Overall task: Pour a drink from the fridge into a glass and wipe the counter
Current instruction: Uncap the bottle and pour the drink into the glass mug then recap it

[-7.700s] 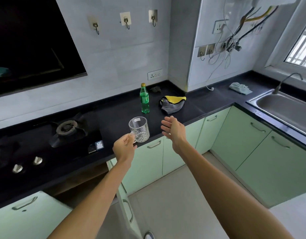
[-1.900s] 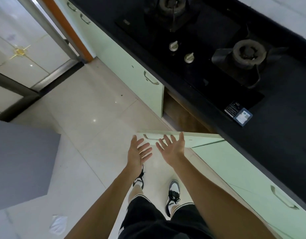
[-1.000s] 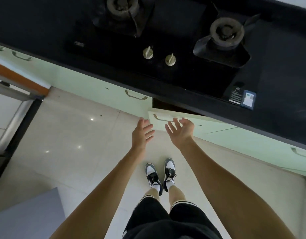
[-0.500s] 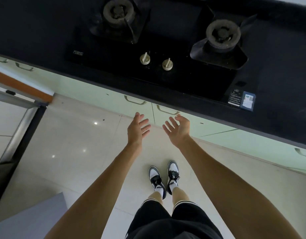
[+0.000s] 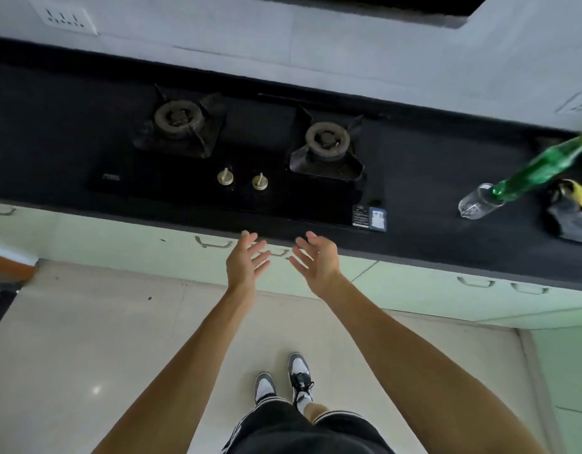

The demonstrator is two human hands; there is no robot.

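Green bottle [image 5: 538, 168] untouched — left hand [image 5: 247, 264], right hand [image 5: 315, 264] splayed.

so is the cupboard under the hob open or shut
Shut: the cupboard doors below the hob sit flush with the row, no dark gap showing.

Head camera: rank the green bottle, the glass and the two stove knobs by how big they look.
1. green bottle, largest, though the wide-angle stretch near the frame edge may exaggerate it
2. glass
3. left knob and right knob: they look alike, so I won't rank them
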